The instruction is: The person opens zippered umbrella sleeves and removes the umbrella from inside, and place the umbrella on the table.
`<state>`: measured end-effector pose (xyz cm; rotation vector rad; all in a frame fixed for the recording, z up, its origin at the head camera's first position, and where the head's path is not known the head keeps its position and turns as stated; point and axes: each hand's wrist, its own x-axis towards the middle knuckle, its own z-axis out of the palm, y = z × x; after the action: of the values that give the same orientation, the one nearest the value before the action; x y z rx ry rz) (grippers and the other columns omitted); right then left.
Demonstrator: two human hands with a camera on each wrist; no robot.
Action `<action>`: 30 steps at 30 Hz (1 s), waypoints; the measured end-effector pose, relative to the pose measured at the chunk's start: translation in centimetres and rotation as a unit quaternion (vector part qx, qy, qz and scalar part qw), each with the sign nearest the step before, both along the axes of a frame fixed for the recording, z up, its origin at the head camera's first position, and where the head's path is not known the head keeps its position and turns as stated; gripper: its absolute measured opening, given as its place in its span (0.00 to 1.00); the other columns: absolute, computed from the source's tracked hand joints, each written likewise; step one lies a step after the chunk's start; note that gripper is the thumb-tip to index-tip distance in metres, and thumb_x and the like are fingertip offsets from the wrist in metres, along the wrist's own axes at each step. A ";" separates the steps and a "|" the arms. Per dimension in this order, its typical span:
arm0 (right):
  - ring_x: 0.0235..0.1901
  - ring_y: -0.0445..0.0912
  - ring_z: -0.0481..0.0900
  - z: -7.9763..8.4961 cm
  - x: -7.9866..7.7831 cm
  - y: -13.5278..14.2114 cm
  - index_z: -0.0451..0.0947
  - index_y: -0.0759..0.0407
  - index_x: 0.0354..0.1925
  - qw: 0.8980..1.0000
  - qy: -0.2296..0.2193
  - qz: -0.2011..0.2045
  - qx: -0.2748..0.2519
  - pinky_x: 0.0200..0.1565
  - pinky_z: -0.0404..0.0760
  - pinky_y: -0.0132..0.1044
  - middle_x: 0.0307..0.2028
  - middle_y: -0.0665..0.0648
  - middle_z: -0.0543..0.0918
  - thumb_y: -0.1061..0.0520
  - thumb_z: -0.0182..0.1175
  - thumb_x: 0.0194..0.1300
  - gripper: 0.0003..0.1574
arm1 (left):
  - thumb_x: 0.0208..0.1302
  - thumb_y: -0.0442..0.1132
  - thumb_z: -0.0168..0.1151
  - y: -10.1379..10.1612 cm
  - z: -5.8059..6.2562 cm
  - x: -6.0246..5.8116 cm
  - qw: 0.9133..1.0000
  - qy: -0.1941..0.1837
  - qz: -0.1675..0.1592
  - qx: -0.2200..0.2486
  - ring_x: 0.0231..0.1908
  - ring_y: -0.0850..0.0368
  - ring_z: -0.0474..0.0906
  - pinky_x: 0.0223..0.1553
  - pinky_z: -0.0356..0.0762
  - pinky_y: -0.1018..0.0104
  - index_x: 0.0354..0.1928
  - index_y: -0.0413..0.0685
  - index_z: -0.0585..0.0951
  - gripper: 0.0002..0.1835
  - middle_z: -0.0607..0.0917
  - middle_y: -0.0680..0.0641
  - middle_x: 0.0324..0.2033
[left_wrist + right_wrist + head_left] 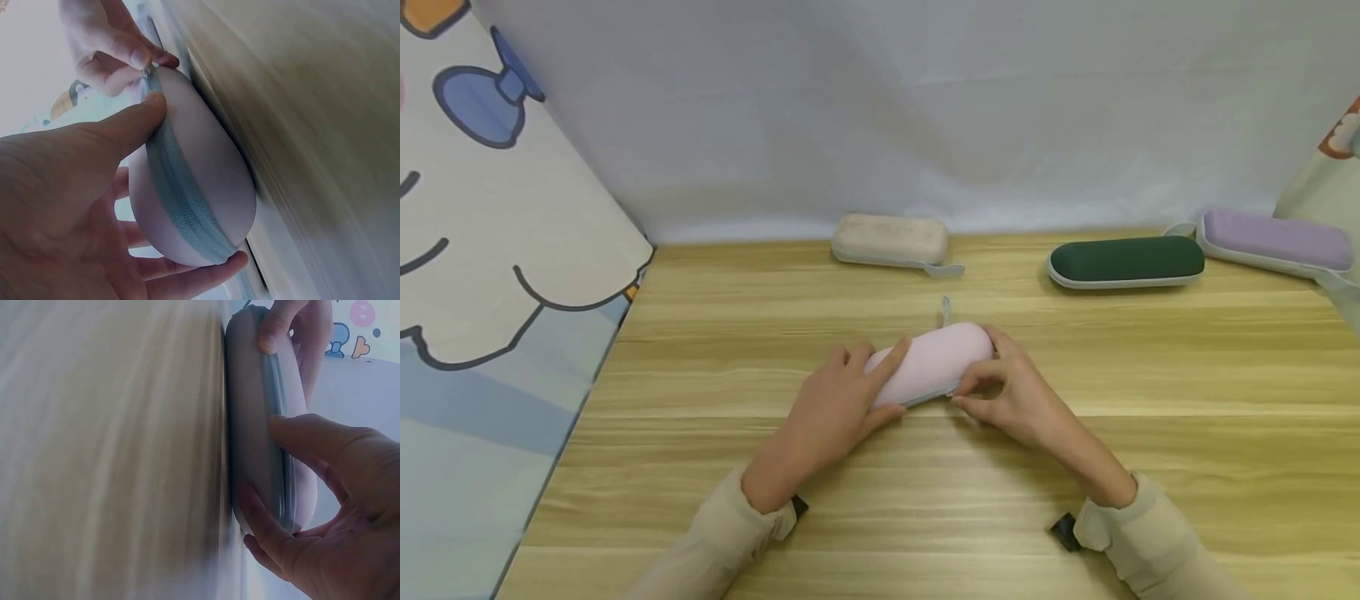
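Note:
A pale pink zippered case [934,364] with a grey-green zip band [181,187] lies on the table, its wrist loop [946,311] sticking out behind. My left hand [833,406] grips the left end, thumb on the front side by the zip and fingers over the top and around the end. At the front edge, right of the middle, my right hand [1018,396] pinches the small zip pull [147,73] between thumb and forefinger. Its other fingers rest around the right end. In the right wrist view the zip band looks parted toward that end.
Behind the pink case lies a beige case [891,239] with a strap. A dark green case [1126,260] and a lilac case [1276,240] lie at the back right. A white cloth [925,125] hangs along the far edge of the wooden table [715,333].

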<state>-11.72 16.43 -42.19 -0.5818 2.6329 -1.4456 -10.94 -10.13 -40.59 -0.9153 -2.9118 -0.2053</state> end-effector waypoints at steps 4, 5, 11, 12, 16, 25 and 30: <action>0.74 0.73 0.61 0.1 0.0 0.2 0.85 0.50 0.24 1.000 0.002 0.005 0.001 0.72 0.63 0.70 0.76 0.77 0.60 0.66 0.77 0.58 0.14 | 0.70 0.61 0.66 0.3 -0.1 0.3 1.000 0.011 0.004 -0.004 0.40 0.45 0.77 0.25 0.81 0.58 0.81 0.56 0.65 0.43 0.80 0.38 0.53; 0.74 0.73 0.60 0.1 0.0 0.3 0.85 0.50 0.25 1.000 0.002 0.006 0.003 0.72 0.62 0.70 0.76 0.76 0.59 0.65 0.77 0.58 0.14 | 0.70 0.62 0.65 0.4 0.0 0.4 1.000 0.011 0.006 -0.006 0.40 0.45 0.77 0.25 0.81 0.58 0.81 0.56 0.65 0.43 0.80 0.39 0.53; 0.78 0.70 0.56 0.3 -0.2 0.8 0.85 0.48 0.27 0.999 0.002 0.014 0.030 0.74 0.59 0.69 0.79 0.72 0.57 0.64 0.76 0.60 0.13 | 0.70 0.65 0.63 1.2 0.1 1.1 0.999 -0.029 0.044 -0.008 0.41 0.45 0.79 0.24 0.81 0.56 0.81 0.58 0.63 0.43 0.81 0.39 0.53; 0.78 0.70 0.55 0.4 -0.2 0.9 0.85 0.48 0.27 0.999 0.003 0.015 0.036 0.75 0.59 0.68 0.79 0.70 0.57 0.64 0.76 0.60 0.12 | 0.70 0.65 0.62 1.4 0.1 1.3 0.998 -0.038 0.052 -0.007 0.42 0.44 0.79 0.25 0.81 0.55 0.81 0.58 0.63 0.43 0.81 0.39 0.53; 0.79 0.70 0.54 0.5 -0.2 1.0 0.84 0.49 0.28 0.998 0.024 0.018 0.061 0.74 0.58 0.69 0.80 0.67 0.58 0.64 0.75 0.61 0.12 | 0.71 0.66 0.61 1.9 0.2 1.8 0.996 -0.053 0.074 0.001 0.44 0.44 0.80 0.25 0.82 0.53 0.81 0.57 0.63 0.44 0.80 0.39 0.52; 0.76 0.62 0.62 0.6 -0.1 0.9 0.82 0.52 0.30 0.984 0.126 0.034 0.118 0.74 0.64 0.61 0.77 0.63 0.68 0.65 0.76 0.58 0.12 | 0.70 0.67 0.62 2.6 0.2 2.6 0.994 -0.042 0.099 0.008 0.45 0.42 0.81 0.26 0.83 0.54 0.80 0.53 0.63 0.44 0.81 0.37 0.54; 0.77 0.62 0.61 0.6 -0.2 0.9 0.82 0.52 0.30 0.983 0.132 0.044 0.123 0.74 0.64 0.61 0.77 0.62 0.68 0.67 0.75 0.57 0.13 | 0.70 0.67 0.62 2.9 0.2 3.0 0.994 -0.038 0.101 0.001 0.44 0.43 0.81 0.24 0.82 0.55 0.80 0.50 0.63 0.46 0.81 0.38 0.52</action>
<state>-11.92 17.38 -41.61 -0.9019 2.8816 -1.0604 -7.90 -7.25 -40.36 -0.6203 -3.0476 -0.2326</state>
